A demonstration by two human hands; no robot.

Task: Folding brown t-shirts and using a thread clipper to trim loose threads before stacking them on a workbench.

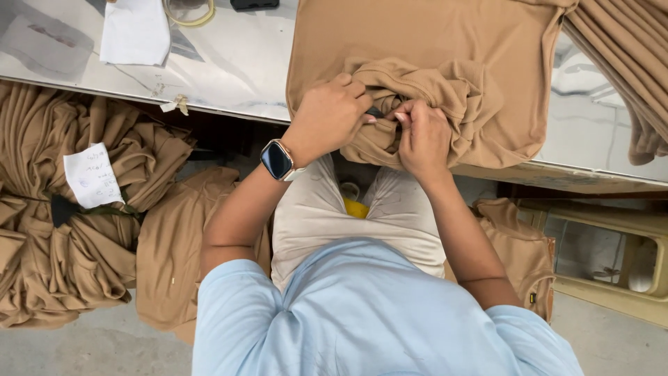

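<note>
A tan knit garment lies spread on the shiny table, its near part bunched into a heap at the table's front edge. My left hand grips the bunched cloth from the left, a smartwatch on that wrist. My right hand pinches the same bunch from the right, fingertips almost meeting those of the left. A small dark thing shows between the fingers; I cannot tell what it is.
A tied bundle of tan garments with a paper slip sits low at the left. More tan cloth hangs at the top right. White paper and a tape ring lie on the table. A yellowish stool stands at right.
</note>
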